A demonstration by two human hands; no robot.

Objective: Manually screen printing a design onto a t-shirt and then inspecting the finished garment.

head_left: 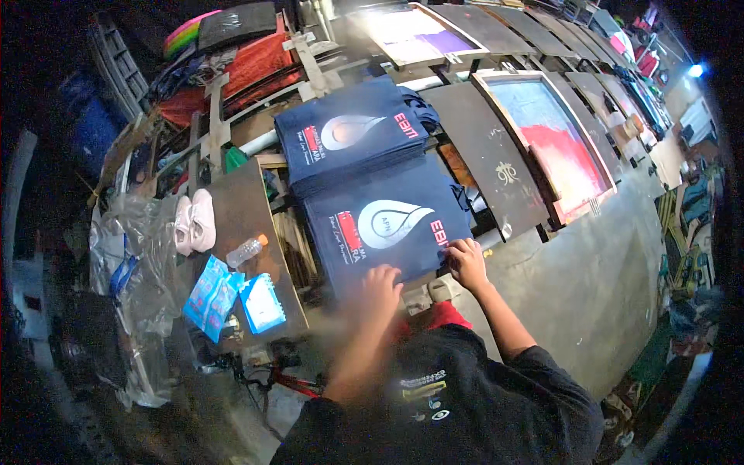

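Note:
A dark navy tote bag lies flat before me, printed with a white drop shape and red and white lettering. My left hand rests over its near edge, slightly blurred, thumb apart from the fingers. At the bag's near right corner, my right hand has its fingers curled and closed on the edge. Just beyond lies a thick pile of matching tote bags, the top one bearing the same print, with handles sticking out to the right.
On the left, a board carries pale shoes, a clear bottle and blue packets. To the right stand dark printing boards and a framed screen with red ink. Clear plastic sheeting hangs at far left.

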